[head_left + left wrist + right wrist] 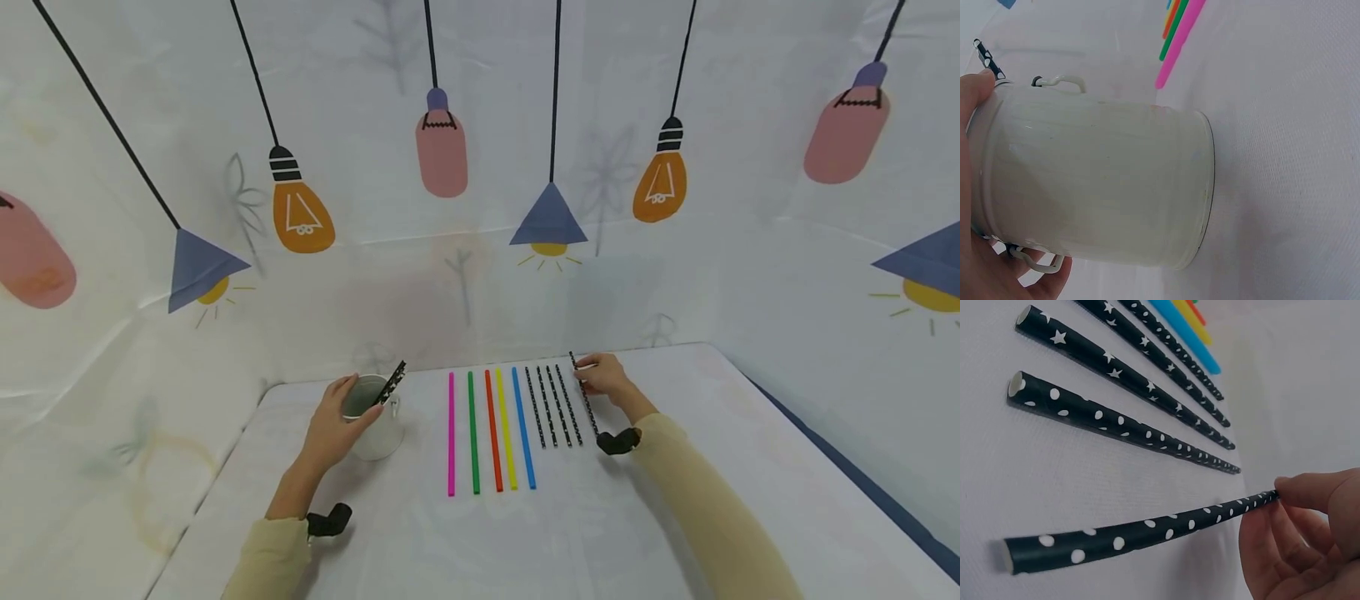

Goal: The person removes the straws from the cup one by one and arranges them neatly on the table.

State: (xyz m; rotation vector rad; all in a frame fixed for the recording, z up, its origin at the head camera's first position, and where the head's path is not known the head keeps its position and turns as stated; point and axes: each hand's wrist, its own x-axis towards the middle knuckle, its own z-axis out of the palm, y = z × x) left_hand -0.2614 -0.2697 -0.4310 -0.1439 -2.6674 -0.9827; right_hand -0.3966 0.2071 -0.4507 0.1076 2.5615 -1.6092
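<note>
At the left, my left hand [333,427] holds a white metal pail [380,437] by its rim, thumb on the near side and fingers round the far side. Black patterned paper straws [389,383] lean out of the pail's mouth; their lower ends are hidden. In the left wrist view the pail [1097,181] shows two small side handles. My right hand [602,375] pinches the far end of a black paper straw with white dots [1147,534]. This straw lies to the right of several black straws [1129,422] with dots or stars.
Left of the black straws, on the white tabletop [600,542], lie pink [452,433], green [473,433], red [493,429], yellow [506,429] and blue straws [523,427]. A white backdrop [487,292] printed with lamps stands behind the table.
</note>
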